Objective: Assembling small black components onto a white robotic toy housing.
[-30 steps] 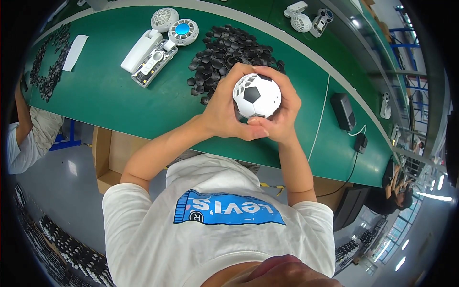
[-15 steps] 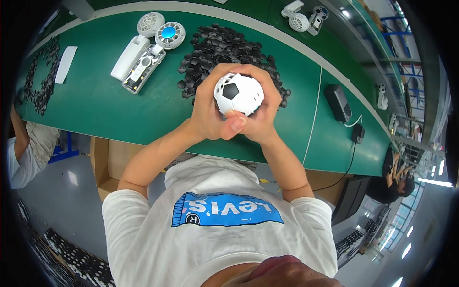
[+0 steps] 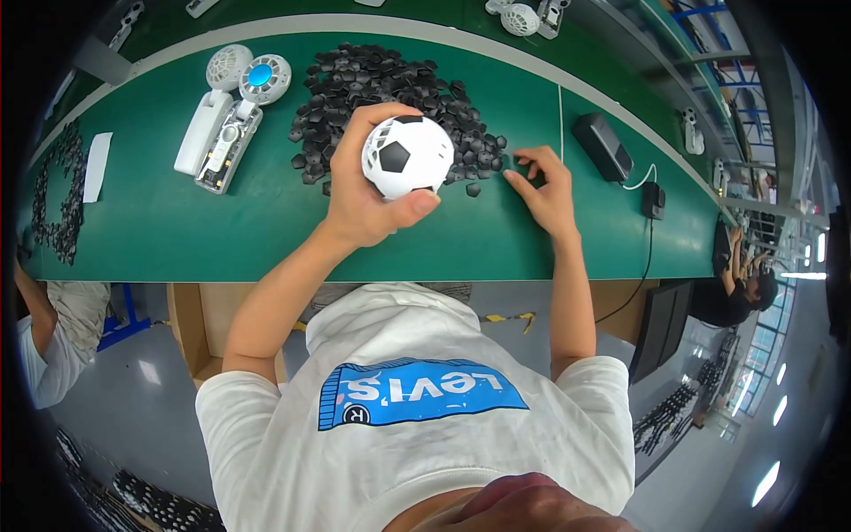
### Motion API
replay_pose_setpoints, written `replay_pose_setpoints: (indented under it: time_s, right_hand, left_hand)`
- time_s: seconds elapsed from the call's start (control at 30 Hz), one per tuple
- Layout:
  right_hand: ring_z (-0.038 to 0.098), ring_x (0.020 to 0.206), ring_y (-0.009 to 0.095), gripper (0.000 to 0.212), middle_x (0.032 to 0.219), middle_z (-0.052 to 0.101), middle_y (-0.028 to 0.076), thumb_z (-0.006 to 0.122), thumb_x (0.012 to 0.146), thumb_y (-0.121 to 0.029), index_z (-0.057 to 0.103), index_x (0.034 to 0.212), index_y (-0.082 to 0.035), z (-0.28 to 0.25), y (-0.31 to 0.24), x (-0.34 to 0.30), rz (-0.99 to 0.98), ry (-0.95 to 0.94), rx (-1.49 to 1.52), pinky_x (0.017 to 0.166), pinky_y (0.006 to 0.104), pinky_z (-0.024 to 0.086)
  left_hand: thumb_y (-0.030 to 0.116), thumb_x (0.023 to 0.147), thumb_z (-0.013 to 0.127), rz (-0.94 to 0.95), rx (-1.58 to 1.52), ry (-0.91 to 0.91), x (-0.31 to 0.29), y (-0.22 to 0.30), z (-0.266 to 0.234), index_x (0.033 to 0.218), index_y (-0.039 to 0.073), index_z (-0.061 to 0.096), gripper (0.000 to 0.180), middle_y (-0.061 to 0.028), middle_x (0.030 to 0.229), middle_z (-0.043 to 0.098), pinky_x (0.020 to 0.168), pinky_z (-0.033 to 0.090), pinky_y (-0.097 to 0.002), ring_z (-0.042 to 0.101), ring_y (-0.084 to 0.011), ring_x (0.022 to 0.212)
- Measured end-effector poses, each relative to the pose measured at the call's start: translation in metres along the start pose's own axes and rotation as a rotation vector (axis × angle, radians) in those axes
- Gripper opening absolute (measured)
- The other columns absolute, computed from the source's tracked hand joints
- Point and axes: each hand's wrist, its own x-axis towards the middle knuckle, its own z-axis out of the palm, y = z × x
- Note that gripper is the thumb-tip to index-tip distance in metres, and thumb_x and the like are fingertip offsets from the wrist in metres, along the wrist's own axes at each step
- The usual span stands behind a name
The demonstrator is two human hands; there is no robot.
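Note:
My left hand (image 3: 365, 199) grips a small ball patterned in black and white like a football (image 3: 407, 156), held just above the green bench (image 3: 266, 226). My right hand (image 3: 542, 188) has come off the ball and rests on the bench. Its fingertips pinch at a small black piece at the right edge of a heap of small black plastic pieces (image 3: 381, 84). Whether a piece is between the fingers cannot be seen. The heap lies right behind the ball.
At the back left lie a white handheld fan (image 3: 211, 111) and a clear one with a blue hub (image 3: 241, 120). A black box (image 3: 603, 146) with a cable sits at the right. More black pieces (image 3: 58, 195) and a white card (image 3: 95, 164) lie far left. People work at both sides.
Both hands held the ball before. My right hand has now let go and moved right, down to the edge of the black heap. The left hand keeps the ball.

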Motion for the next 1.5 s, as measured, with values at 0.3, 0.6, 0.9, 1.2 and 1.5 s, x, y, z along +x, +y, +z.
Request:
replay_pose_setpoints:
  time_s: [0.3, 0.6, 0.9, 1.2, 1.5]
  right_hand:
    - [0.047, 0.063, 0.011, 0.012, 0.073, 0.056, 0.004, 0.073, 0.081, -0.007, 0.062, 0.082, -0.001, 0.014, 0.003, 0.026, -0.081, -0.148, 0.134, 0.058, 0.0254, 0.038]
    - [0.052, 0.062, 0.01, 0.008, 0.072, 0.061, 0.005, 0.07, 0.083, -0.002, 0.062, 0.08, -0.001, 0.021, -0.093, 0.071, -0.379, 0.003, 0.597, 0.054, 0.024, 0.039]
    - [0.057, 0.059, 0.012, 0.009, 0.074, 0.063, 0.007, 0.072, 0.079, 0.001, 0.063, 0.08, 0.0, 0.041, -0.109, 0.059, -0.575, -0.019, 0.591, 0.05, 0.0233, 0.042]
    - [0.058, 0.057, 0.018, 0.016, 0.071, 0.063, 0.009, 0.076, 0.072, 0.002, 0.063, 0.081, 0.0, 0.056, -0.107, 0.057, -0.828, 0.22, 0.276, 0.05, 0.0253, 0.042]
    - [0.059, 0.056, 0.02, 0.02, 0.069, 0.063, 0.008, 0.076, 0.067, 0.006, 0.063, 0.082, 0.001, 0.055, -0.098, 0.056, -0.646, 0.14, 0.474, 0.05, 0.0286, 0.044]
  left_hand:
    - [0.051, 0.073, 0.076, -0.103, -0.094, 0.124, 0.003, -0.009, -0.006, 0.122, 0.0, 0.046, 0.076, -0.0105, 0.097, 0.06, 0.064, 0.054, -0.0277, 0.063, -0.0149, 0.079]
    - [0.058, 0.08, 0.068, -0.078, -0.11, 0.119, 0.009, -0.011, -0.006, 0.126, 0.002, 0.041, 0.077, -0.0116, 0.098, 0.059, 0.058, 0.053, -0.0271, 0.061, -0.0146, 0.075]
    - [0.054, 0.097, 0.045, -0.04, 0.021, 0.201, 0.01, -0.009, -0.003, 0.135, 0.007, 0.03, 0.062, -0.0117, 0.109, 0.056, 0.066, 0.052, -0.0278, 0.061, -0.0161, 0.082]
    - [0.055, 0.098, 0.039, 0.054, -0.021, 0.19, 0.013, -0.019, -0.003, 0.14, 0.007, 0.025, 0.065, -0.013, 0.116, 0.052, 0.078, 0.052, -0.0313, 0.061, -0.0183, 0.089]
    - [0.049, 0.099, 0.044, -0.207, -0.1, 0.139, 0.01, -0.007, -0.001, 0.141, 0.013, 0.026, 0.059, -0.0104, 0.111, 0.056, 0.067, 0.054, -0.0298, 0.061, -0.016, 0.086]
